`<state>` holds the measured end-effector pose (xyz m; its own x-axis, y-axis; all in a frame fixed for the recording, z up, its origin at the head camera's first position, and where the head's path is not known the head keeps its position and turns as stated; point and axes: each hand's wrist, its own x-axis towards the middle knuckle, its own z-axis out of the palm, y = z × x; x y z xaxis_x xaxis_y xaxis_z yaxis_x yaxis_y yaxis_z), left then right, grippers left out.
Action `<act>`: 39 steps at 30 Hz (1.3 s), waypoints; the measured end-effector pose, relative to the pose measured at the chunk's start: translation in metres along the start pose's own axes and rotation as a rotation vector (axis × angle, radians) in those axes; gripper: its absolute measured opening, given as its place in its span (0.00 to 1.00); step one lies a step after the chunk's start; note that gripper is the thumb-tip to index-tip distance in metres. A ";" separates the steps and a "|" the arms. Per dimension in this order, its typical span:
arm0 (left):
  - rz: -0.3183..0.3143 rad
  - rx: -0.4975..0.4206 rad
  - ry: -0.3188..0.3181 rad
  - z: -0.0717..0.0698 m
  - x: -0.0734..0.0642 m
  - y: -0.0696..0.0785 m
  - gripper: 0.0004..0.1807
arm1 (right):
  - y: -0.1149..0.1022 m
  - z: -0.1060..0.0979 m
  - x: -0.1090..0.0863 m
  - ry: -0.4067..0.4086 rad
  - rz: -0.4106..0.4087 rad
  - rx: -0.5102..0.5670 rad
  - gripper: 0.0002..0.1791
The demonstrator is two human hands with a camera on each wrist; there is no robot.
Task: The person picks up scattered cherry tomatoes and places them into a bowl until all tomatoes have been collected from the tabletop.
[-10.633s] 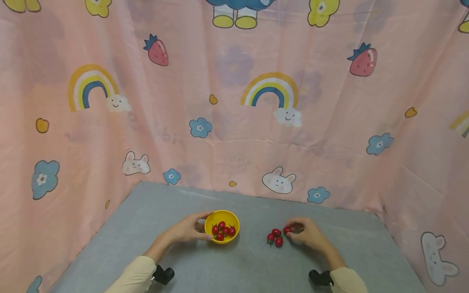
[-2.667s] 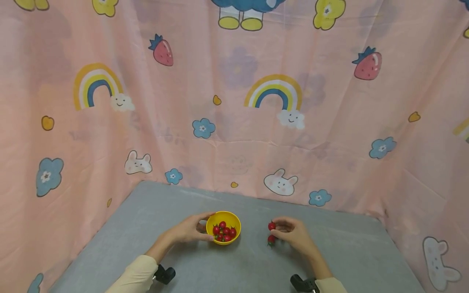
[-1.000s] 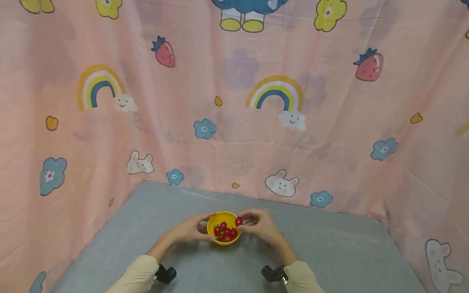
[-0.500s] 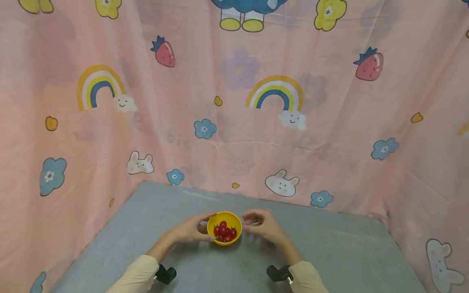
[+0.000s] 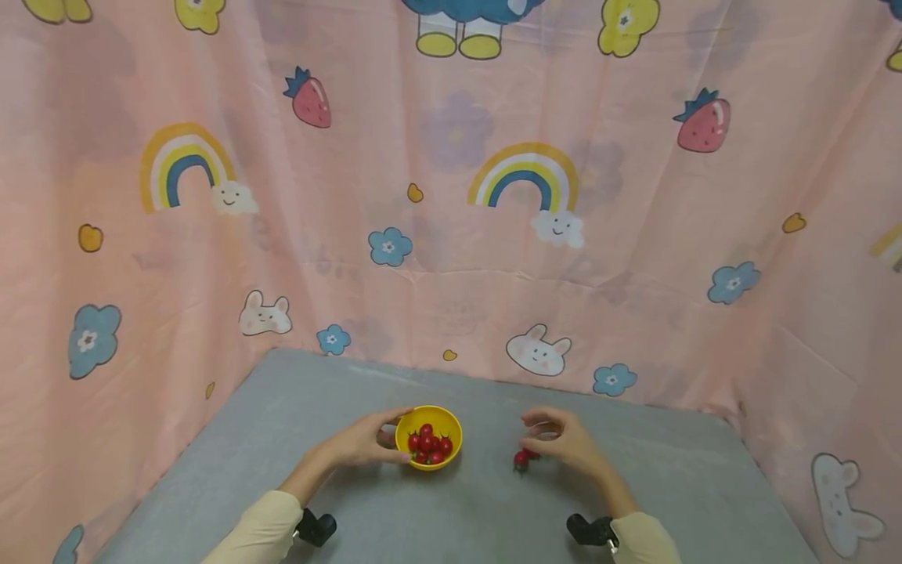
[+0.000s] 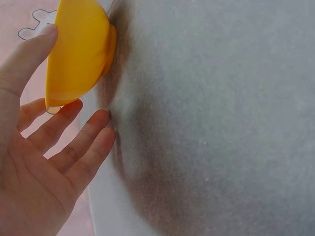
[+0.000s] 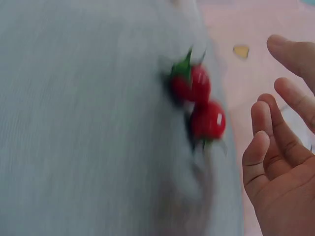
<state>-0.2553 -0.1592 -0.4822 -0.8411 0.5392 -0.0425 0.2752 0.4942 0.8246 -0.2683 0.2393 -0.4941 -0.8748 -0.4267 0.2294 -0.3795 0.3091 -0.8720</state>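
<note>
A yellow bowl (image 5: 440,417) holding several red cherry tomatoes (image 5: 426,442) stands mid-table. My left hand (image 5: 358,442) holds its left side; in the left wrist view the thumb (image 6: 42,42) lies at the rim and fingertips touch the wall below. To the right of the bowl, two loose cherry tomatoes (image 7: 207,120) with green stems lie against each other on the grey table. Over them hovers my right hand (image 5: 569,445), fingers relaxed and apart, with nothing in it. In the head view it partly hides the farther tomato.
The grey table (image 5: 423,525) runs back to a pink curtain (image 5: 451,305) printed with rainbows, rabbits and flowers, which also closes in both sides. A black wrist camera (image 5: 315,528) is strapped at each sleeve cuff.
My right hand has let a cherry tomato go into the bowl and moved right, back over the loose ones. Fewer tomatoes lie on the table than earlier. The left hand stays at the bowl.
</note>
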 end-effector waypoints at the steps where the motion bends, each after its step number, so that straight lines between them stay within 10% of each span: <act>1: -0.001 -0.001 0.000 0.000 0.000 0.000 0.44 | 0.001 -0.003 -0.003 -0.002 0.013 -0.018 0.23; 11: -0.005 0.006 0.001 0.000 0.000 0.000 0.44 | 0.015 -0.015 -0.011 -0.038 0.097 -0.131 0.31; 39: -0.004 0.025 -0.003 -0.001 0.001 -0.002 0.44 | 0.024 -0.010 -0.007 -0.027 0.127 -0.135 0.11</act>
<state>-0.2567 -0.1605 -0.4831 -0.8410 0.5389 -0.0474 0.2832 0.5132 0.8102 -0.2741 0.2581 -0.5128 -0.9107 -0.3988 0.1075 -0.3047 0.4728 -0.8268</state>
